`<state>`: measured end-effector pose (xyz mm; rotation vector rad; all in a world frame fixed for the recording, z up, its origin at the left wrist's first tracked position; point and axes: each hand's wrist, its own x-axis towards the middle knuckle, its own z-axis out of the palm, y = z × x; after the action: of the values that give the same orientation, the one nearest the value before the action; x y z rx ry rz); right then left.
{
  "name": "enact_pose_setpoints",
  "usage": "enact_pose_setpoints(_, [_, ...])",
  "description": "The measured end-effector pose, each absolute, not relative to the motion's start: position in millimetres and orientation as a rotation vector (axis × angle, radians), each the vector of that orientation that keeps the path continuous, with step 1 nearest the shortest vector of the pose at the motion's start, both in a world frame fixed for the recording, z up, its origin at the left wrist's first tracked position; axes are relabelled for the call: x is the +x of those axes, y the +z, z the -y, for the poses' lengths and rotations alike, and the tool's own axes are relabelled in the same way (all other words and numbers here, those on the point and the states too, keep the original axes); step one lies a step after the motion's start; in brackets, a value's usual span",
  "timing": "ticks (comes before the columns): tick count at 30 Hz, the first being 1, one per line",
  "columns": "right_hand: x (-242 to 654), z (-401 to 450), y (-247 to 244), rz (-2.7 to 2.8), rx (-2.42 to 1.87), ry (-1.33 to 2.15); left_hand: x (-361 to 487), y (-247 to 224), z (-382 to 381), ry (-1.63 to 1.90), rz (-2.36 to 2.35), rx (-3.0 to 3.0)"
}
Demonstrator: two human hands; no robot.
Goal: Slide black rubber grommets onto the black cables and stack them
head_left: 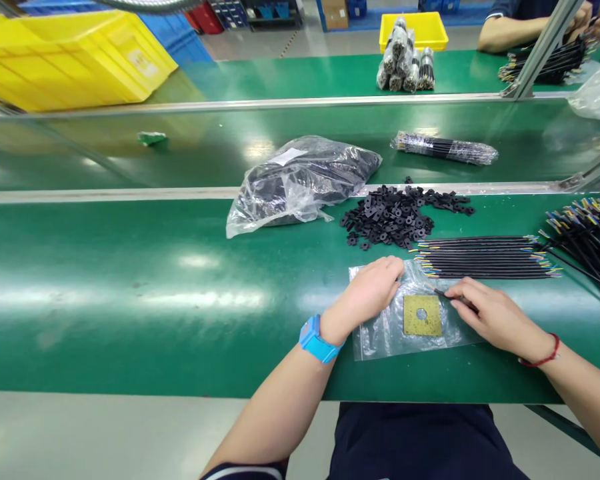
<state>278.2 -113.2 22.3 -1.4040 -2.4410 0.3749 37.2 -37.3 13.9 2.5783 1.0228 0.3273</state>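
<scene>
My right hand (490,313) grips a short black cable (441,292), its stripped wire end pointing left. Close by on the left, my left hand (375,290) has its fingers curled together; anything between them is hidden. Under both hands lies a clear plastic bag (380,343) with a square yellowish plate (413,327) on it, pierced by a round hole. Just beyond my left hand is a heap of small black parts with holes (390,217). A row of black cables (480,257) with coloured wire ends lies beyond my right hand.
A thick bundle of cables (593,240) lies at the right. Behind are a filled plastic bag (305,180), a wrapped cable bundle (445,148) and a metal rail (130,197). A yellow bin (80,57) stands far left; another person's arm (513,33) is far right.
</scene>
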Motion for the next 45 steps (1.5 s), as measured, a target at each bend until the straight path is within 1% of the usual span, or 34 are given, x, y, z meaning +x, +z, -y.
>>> enact_pose_setpoints(5, [275,123,21,2.72,-1.378,0.151,34,18,39,0.23,-1.131,2.474])
enact_pose_setpoints(7, [275,123,23,2.768,-1.415,0.134,32,20,39,0.215,-1.154,2.444])
enact_pose_setpoints(9, [276,122,25,2.771,-1.441,0.149,31,20,37,0.258,-1.169,2.395])
enact_pose_setpoints(11, [277,119,28,2.758,-1.441,0.163,32,18,36,0.376,-1.173,2.307])
enact_pose_setpoints(13, [277,114,31,2.711,-1.419,0.193,35,14,35,0.55,-1.149,2.103])
enact_pose_setpoints(16, [272,105,41,2.566,-1.411,0.281,42,8,36,0.727,-1.024,1.585])
enact_pose_setpoints(19, [262,96,50,2.397,-1.438,0.303,47,10,38,0.773,-0.894,1.186])
enact_pose_setpoints(22, [252,91,53,2.299,-1.433,0.23,49,17,41,0.791,-0.853,1.02])
enact_pose_setpoints(26, [247,90,45,2.283,-1.456,0.146,48,22,43,0.851,-0.865,1.019])
enact_pose_setpoints(33, [245,93,39,2.249,-1.567,0.062,51,16,48,0.894,-0.996,1.264])
enact_pose_setpoints(39, [238,97,40,2.275,-1.584,-0.279,51,9,53,0.877,-1.115,1.574])
enact_pose_setpoints(45, [237,99,40,2.32,-1.536,-0.392,54,7,52,0.801,-1.086,1.426])
